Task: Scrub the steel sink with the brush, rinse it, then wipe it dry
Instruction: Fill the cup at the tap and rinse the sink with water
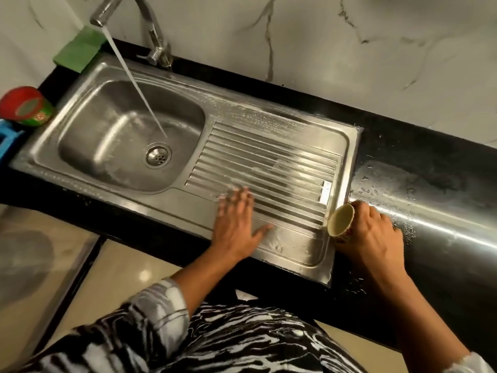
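The black table point(430, 168) carries the steel sink point(113, 135), set into it, its ribbed drainboard wet. The tap point(150, 28) runs water point(134, 84) into the basin near the drain. The left hand point(236, 224) lies flat on the drainboard, fingers spread. The right hand point(371, 238) grips a tipped cup point(340, 220) at the sink's right edge. A green sponge point(79, 49) sits behind the sink.

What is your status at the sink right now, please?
Left hand flat on the steel sink's wet drainboard. Right hand grips a cup at the drainboard's right edge. Tap running into the basin.
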